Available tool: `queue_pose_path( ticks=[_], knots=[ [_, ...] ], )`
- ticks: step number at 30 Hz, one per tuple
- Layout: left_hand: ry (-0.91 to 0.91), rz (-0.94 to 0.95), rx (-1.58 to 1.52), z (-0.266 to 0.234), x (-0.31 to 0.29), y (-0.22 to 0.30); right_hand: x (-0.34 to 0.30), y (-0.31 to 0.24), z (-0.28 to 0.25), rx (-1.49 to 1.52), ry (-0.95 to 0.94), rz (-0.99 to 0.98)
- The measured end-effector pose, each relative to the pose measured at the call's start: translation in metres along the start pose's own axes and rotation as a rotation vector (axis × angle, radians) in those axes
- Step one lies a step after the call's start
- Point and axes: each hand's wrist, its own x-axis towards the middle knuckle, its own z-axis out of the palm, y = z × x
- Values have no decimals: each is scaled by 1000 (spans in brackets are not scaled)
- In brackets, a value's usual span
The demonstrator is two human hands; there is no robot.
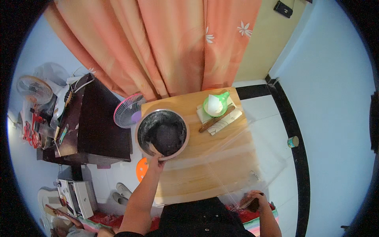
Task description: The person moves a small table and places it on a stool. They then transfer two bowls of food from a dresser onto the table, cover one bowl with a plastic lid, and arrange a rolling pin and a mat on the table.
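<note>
A round metal bowl [184, 150] stands on the left of the wooden table, a dark mass [167, 136] inside it and pale smears on its inner wall. My left hand [158, 160] is closed on the bowl's near rim, fingers partly hidden. Clear plastic sheet [237, 158] covers the table's near right part and hangs past its edge. Beside the near right corner, my right hand [252, 199] is closed around a dark brown thing [254, 204] whose kind I cannot make out. At the far right, a green bowl [223, 106] holds something white, next to a brown wooden stick [216, 119].
The wooden table [189, 193] fills the middle. A folded pale cloth [225, 122] lies by the stick. Left are a pink-rimmed fan [128, 112], a dark cabinet [104, 118] and an orange stool [141, 169]. Another person's hand [59, 212] shows at lower left. A can [293, 142] stands at right.
</note>
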Motion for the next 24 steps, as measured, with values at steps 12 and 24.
queue_pose_path(
  ticks=[12, 24],
  knots=[
    [-328, 75, 106, -3, 40, -17, 43, 9, 12, 86, 37, -130],
    [-419, 211, 7, -120, -81, -78, 22, 77, -28, 145, -73, -298]
  ],
)
